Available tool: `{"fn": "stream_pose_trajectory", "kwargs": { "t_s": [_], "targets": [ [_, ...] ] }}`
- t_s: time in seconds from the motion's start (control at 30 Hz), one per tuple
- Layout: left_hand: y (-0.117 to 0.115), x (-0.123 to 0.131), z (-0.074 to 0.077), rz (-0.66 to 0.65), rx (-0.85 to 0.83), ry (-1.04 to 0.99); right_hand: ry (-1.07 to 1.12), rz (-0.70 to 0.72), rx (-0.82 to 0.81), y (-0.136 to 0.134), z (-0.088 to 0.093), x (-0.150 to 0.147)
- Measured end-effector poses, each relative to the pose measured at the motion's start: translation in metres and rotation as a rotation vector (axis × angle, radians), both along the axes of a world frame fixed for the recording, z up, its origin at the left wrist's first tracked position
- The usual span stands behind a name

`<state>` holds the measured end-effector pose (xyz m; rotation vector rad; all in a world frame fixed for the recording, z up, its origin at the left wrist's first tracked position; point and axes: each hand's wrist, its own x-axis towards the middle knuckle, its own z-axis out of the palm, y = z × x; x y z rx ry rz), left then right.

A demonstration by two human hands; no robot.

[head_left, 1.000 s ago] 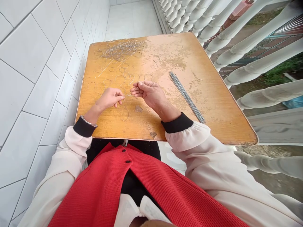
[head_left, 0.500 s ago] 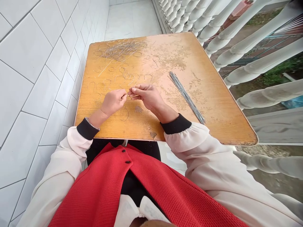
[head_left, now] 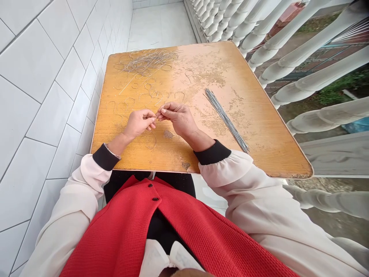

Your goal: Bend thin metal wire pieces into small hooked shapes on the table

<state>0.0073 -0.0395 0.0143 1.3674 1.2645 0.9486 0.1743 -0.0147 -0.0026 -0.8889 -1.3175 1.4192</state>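
A square wooden bench (head_left: 245, 130) with a worn, flaking orange top stands between a white tiled wall (head_left: 57, 80) and 1 row of white balusters (head_left: 288, 50), above a white tile floor (head_left: 161, 27). Near the middle of the bench, close to its near edge, the 2 hands meet: the left hand (head_left: 140, 123) and the right hand (head_left: 177, 119). Their fingers (head_left: 148, 114) pinch 1 thin wire (head_left: 156, 117) between the fingertips, and the wire is too fine to see well. The left wrist wears 1 bangle (head_left: 112, 151). A wire tangle (head_left: 150, 61) lies at the far left corner of the bench. At least 8 loose wire hooks (head_left: 129, 102) sit between the tangle and the hands, and 1 more hook (head_left: 151, 141) lies just in front of the left hand. To the right of the right hand, 1 bundle of straight wires (head_left: 226, 121) runs diagonally towards the near edge.
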Motion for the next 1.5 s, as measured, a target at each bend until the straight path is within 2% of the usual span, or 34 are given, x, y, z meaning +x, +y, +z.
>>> {"fn": "stream_pose_trajectory", "kwargs": {
  "t_s": [0.1, 0.23, 0.27, 0.4, 0.5, 0.73, 0.97, 1.07, 1.2, 1.37, 1.5],
  "targets": [
    [-0.001, -0.002, -0.004, 0.023, 0.056, 0.057, -0.026, -0.009, -0.009, 0.0, 0.0, 0.0],
    [-0.003, -0.003, -0.012, 0.053, 0.357, 0.337, -0.073, -0.038, 0.027, 0.0, 0.001, 0.0],
    [-0.003, -0.002, -0.013, 0.04, 0.388, 0.369, -0.077, -0.056, 0.044, 0.001, 0.001, 0.0],
    [0.0, 0.001, -0.018, -0.007, 0.21, 0.226, -0.111, -0.099, 0.095, 0.003, 0.0, -0.001],
    [0.002, 0.003, -0.018, 0.012, 0.085, 0.114, -0.143, -0.082, 0.091, 0.003, 0.0, -0.001],
    [-0.005, 0.003, -0.003, 0.027, -0.041, -0.035, -0.077, 0.012, 0.064, 0.003, 0.002, 0.005],
    [-0.009, 0.003, 0.011, -0.01, -0.215, -0.152, -0.074, 0.012, 0.111, 0.006, 0.003, 0.008],
    [-0.008, 0.004, 0.011, -0.033, -0.228, -0.155, -0.093, 0.008, 0.127, 0.005, 0.003, 0.006],
    [-0.004, 0.004, 0.005, 0.007, -0.192, -0.123, -0.101, 0.033, 0.115, 0.004, 0.002, 0.004],
    [-0.001, 0.004, -0.003, 0.011, -0.133, -0.08, -0.135, -0.028, 0.085, 0.004, 0.002, 0.003],
    [-0.002, 0.004, -0.003, 0.014, -0.115, -0.056, -0.16, -0.036, 0.089, 0.004, 0.001, 0.004]
  ]
}}
